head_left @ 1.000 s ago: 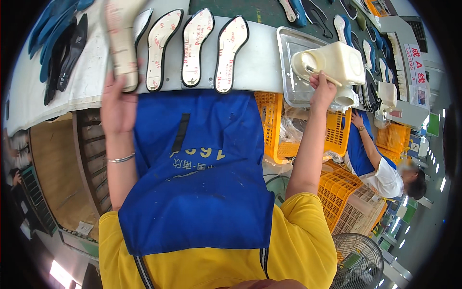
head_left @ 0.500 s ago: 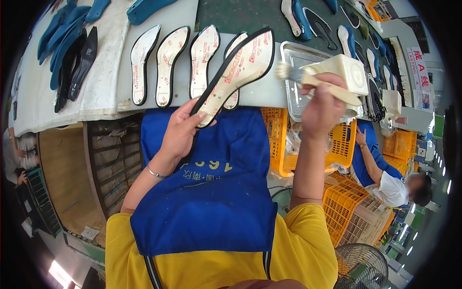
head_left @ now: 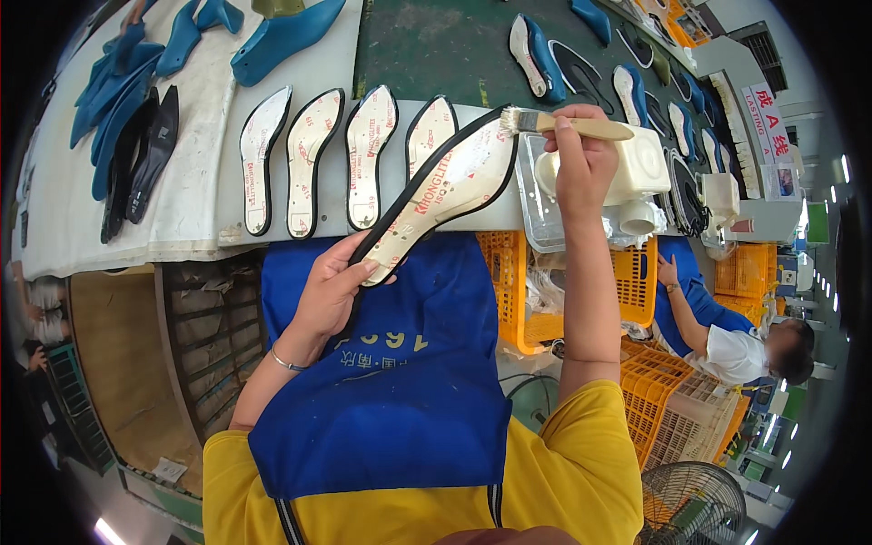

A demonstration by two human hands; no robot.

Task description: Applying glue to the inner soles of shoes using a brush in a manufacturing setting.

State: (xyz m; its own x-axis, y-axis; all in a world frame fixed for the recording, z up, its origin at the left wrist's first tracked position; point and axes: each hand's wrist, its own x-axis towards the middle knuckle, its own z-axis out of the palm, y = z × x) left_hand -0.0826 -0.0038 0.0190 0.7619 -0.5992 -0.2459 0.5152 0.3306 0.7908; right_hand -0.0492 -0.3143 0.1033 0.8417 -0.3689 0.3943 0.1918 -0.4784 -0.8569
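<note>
My left hand (head_left: 331, 282) is closed round the heel end of a cream insole (head_left: 454, 186) with a black edge and red print, held tilted over the near table edge. A wooden-handled paintbrush (head_left: 581, 125) is gripped in my right hand (head_left: 584, 163). The brush's pale bristles meet the toe end of the insole. Several similar insoles (head_left: 371, 159) lie in a row on the table behind it, one partly hidden by the held insole.
Right of the insoles, a clear plastic tray (head_left: 536, 213) holds a cream plastic container (head_left: 636, 163). Below the table edge is a yellow crate (head_left: 509, 309). Blue shoe lasts (head_left: 282, 41) and dark insoles (head_left: 154, 154) lie at left. A co-worker (head_left: 718, 327) is at the right.
My right hand has brought the brush up and left onto the insole's toe end. My view has shifted, so the table things sit lower.
</note>
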